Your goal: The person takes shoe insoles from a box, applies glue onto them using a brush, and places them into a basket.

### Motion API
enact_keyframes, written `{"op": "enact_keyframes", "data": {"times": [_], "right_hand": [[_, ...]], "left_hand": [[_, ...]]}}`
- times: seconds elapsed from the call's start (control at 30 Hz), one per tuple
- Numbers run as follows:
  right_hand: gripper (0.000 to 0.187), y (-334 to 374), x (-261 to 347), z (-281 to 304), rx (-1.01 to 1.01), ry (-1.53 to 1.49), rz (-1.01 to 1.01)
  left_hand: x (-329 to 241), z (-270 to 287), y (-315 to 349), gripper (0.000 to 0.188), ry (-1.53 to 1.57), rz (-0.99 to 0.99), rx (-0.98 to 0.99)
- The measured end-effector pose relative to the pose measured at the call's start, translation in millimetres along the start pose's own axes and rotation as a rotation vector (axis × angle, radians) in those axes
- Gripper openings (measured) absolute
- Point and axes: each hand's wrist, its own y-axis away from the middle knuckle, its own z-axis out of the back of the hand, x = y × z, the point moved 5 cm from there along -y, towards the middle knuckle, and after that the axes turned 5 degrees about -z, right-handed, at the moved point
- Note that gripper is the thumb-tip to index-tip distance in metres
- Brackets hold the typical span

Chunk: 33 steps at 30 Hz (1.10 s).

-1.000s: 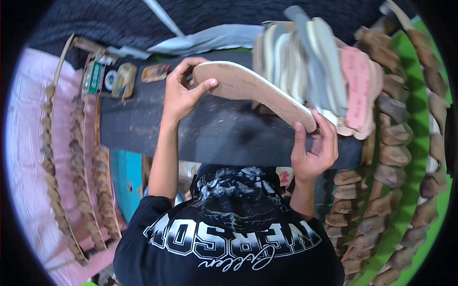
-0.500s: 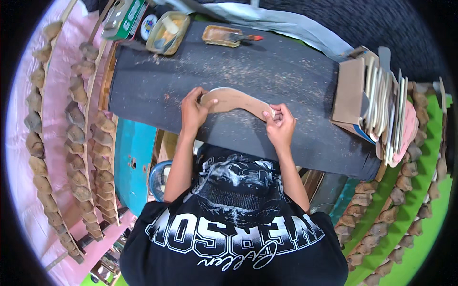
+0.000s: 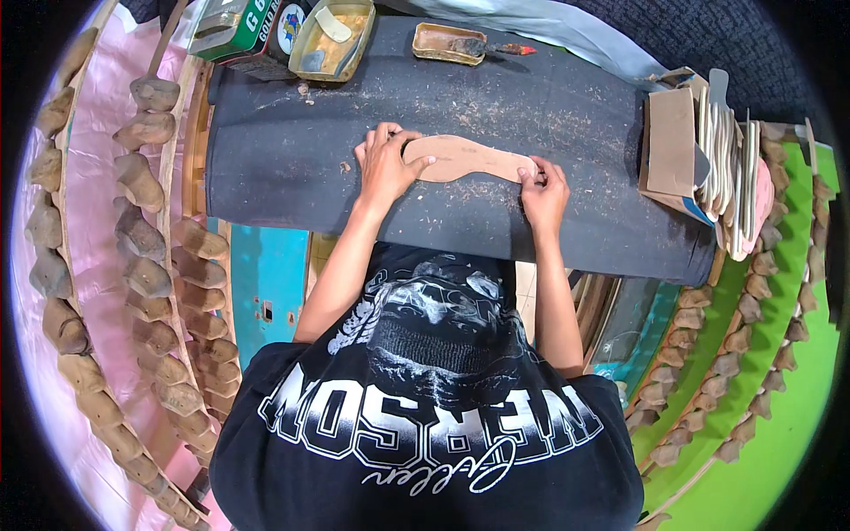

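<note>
A tan shoe insole (image 3: 469, 157) lies sideways between my hands, its broad faces up and down, over the dark work table. My left hand (image 3: 385, 166) grips its wider end, thumb on top and fingers around the far edge. At the narrower end, my right hand (image 3: 544, 193) pinches it between thumb and fingers. The insole looks nearly flat and close to the tabletop; whether it touches the cloth I cannot tell.
Beyond my hands stand a tub of yellowish glue (image 3: 305, 57), a tin (image 3: 232, 35) and a tray (image 3: 447, 55) with a brush (image 3: 496, 49). A cardboard box (image 3: 668, 146) of insoles is at right. Racks of shoe lasts (image 3: 146, 186) flank both sides; scraps dot the table (image 3: 292, 177).
The insole has gone from tilted and curved to flatter and more level, farther out over the table. Both hands moved with it, still holding its ends. The head view has shifted slightly.
</note>
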Motion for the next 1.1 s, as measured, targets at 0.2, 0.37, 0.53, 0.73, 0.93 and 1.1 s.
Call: {"op": "enact_keyframes", "data": {"times": [0.2,0.37,0.53,0.73,0.93,1.1], "right_hand": [[0.035,10.8,-1.8,-7.1,-0.202,0.062,0.123],[0.037,4.9,-2.1,-6.0,-0.076,0.017,-0.080],[0.039,-9.5,8.5,4.0,-0.025,0.198,-0.026],[0.020,-56.9,36.7,-3.6,0.104,0.156,-0.069],[0.034,-132.5,46.7,-59.2,0.199,-0.534,-0.321],[0.046,-169.1,87.8,-108.2,0.225,-0.632,-0.263]], "left_hand": [[6.9,-3.6,-6.7,0.066,0.117,0.071,0.113],[10.9,-2.6,-6.6,0.066,0.125,0.063,0.087],[7.1,2.1,-10.5,0.066,0.177,0.137,0.149],[28.0,-0.6,-45.5,0.039,0.441,0.236,0.223],[24.7,-9.2,-108.3,0.031,0.602,0.026,-0.136],[36.8,-23.2,-138.6,0.058,0.388,-0.154,-0.350]]}}
